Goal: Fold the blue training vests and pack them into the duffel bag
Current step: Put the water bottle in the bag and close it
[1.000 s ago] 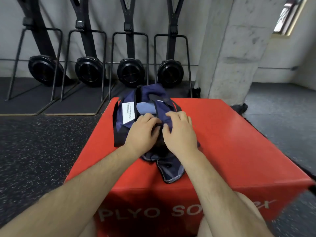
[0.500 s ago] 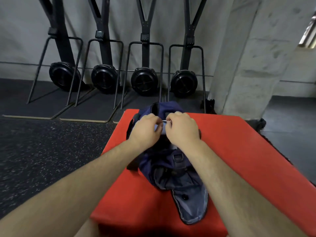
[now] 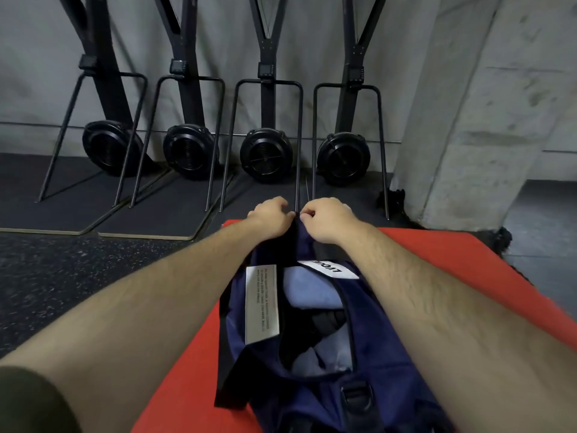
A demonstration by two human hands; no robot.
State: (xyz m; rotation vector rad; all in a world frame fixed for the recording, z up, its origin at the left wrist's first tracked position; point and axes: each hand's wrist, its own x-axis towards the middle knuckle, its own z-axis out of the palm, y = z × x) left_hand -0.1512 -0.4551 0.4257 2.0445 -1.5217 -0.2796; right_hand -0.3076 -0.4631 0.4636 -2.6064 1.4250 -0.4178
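- 2 hands meet at the far end of the navy duffel bag [image 3: 390, 354], just above the centre of the frame, with their knuckles almost touching.
- The left hand [image 3: 271, 216] has its fingers curled down and pinches the bag's far rim on the left side of the opening.
- The right hand [image 3: 327, 220] is curled the same way and pinches the rim on the right side. What exactly sits between the fingertips is too small to tell.
- The bag lies lengthwise on the red surface [image 3: 193, 370] in the lower centre of the frame. Its top gapes open between the 2 forearms.
- Light blue vests [image 3: 309, 292] show inside the bag's far half, and more pale blue cloth shows toward the near end. Something black lies between them, but I cannot tell what.
- 1 long white label [image 3: 261, 303] with small print lies on the bag's inner left wall.
- 1 short white label [image 3: 327, 268] with bold black letters sits near the far end.
- A black strap [image 3: 225, 354] runs down the bag's left side, and a black buckle [image 3: 356, 398] sits near the lower edge of the frame.
- 4 black machines [image 3: 265, 154] stand in a row against the grey wall across the upper frame, on dark mats [image 3: 162, 210].
- A concrete pillar [image 3: 487, 120] fills the upper right, and speckled black floor [image 3: 62, 276] spreads at the left.
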